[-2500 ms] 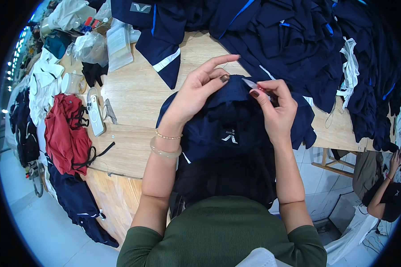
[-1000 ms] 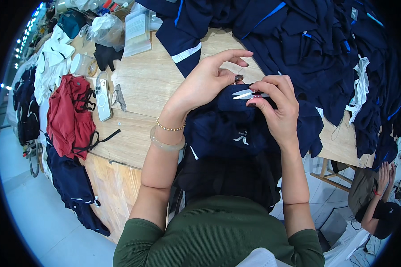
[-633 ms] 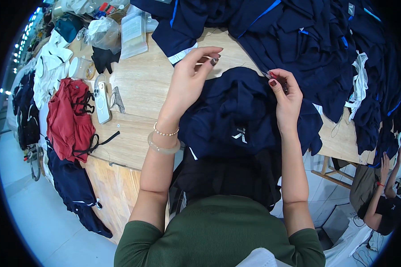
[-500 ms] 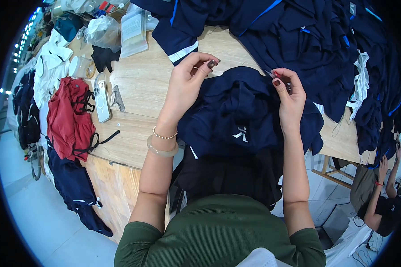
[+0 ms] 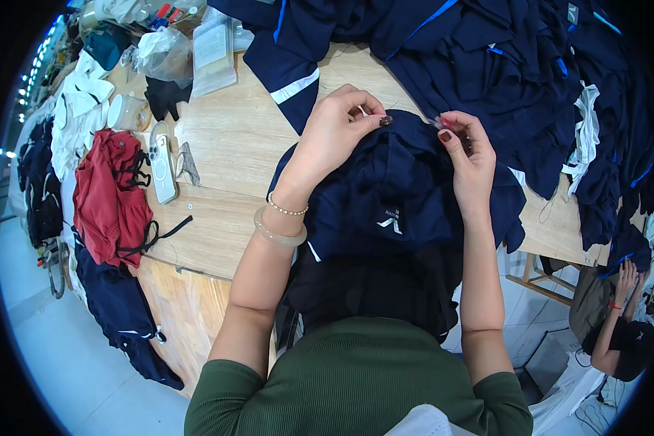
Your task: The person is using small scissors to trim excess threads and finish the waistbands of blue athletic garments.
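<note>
A navy garment (image 5: 421,185) lies bunched over the table edge and my lap, a small white logo on its inner side. My left hand (image 5: 341,131), with a beaded bracelet and a pale bangle at its wrist, is closed in a pinch at the garment's top edge. Whatever sits between its fingertips is too small to make out. At the garment's upper right edge my right hand (image 5: 474,152) has thumb and forefinger curled together. A small pale, pointed thing shows at its fingertips; its kind is unclear.
A heap of navy garments (image 5: 501,94) covers the table's far right. On the left are red shorts (image 5: 109,192), a white phone (image 5: 163,168), a clear jar (image 5: 127,112) and plastic bags (image 5: 163,54). Another person's hands (image 5: 625,280) are at the far right.
My left hand has moved right, from beside the garment to over its top edge. The right hand has shifted only slightly and stays at the upper right edge.
</note>
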The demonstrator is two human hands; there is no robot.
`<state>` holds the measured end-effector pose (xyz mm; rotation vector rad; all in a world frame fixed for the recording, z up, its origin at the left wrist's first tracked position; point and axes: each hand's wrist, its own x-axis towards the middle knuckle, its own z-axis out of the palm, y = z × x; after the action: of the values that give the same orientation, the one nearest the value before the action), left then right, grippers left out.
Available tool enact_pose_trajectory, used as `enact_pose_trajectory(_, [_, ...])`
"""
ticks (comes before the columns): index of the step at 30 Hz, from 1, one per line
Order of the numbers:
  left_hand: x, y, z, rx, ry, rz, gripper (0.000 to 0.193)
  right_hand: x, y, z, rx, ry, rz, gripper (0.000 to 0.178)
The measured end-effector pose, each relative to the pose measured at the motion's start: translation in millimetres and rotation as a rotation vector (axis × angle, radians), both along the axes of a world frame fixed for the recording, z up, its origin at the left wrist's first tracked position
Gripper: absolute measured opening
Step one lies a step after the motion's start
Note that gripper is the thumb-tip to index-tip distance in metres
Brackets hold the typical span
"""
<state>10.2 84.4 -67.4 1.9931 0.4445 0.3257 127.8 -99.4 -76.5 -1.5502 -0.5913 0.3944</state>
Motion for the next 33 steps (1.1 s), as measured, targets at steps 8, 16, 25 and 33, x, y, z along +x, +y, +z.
enact_pose_trajectory(8, [4.9, -7.8, 6.7, -0.118, 0.066, 0.043, 0.008, 3.6, 6.4, 23.3, -0.255, -0.396, 0.021, 0.017])
enact_pose_trajectory(16, [5.6, -12.6, 10.0, -0.060, 0.031, 0.036, 0.007, 4.2, 16.4, 33.6, -0.306, -0.736, 0.074, 0.018])
enact_pose_trajectory(25, [5.9, -12.2, 10.8, -0.059, 0.035, 0.021, 0.008, 3.7, 22.9, 34.0, -0.332, -0.912, 0.102, 0.017])
enact_pose_trajectory(33, [6.3, -11.6, 9.3, -0.088, 0.023, 0.010, 0.008, 5.0, 24.4, 36.2, -0.354, -1.024, 0.114, 0.018])
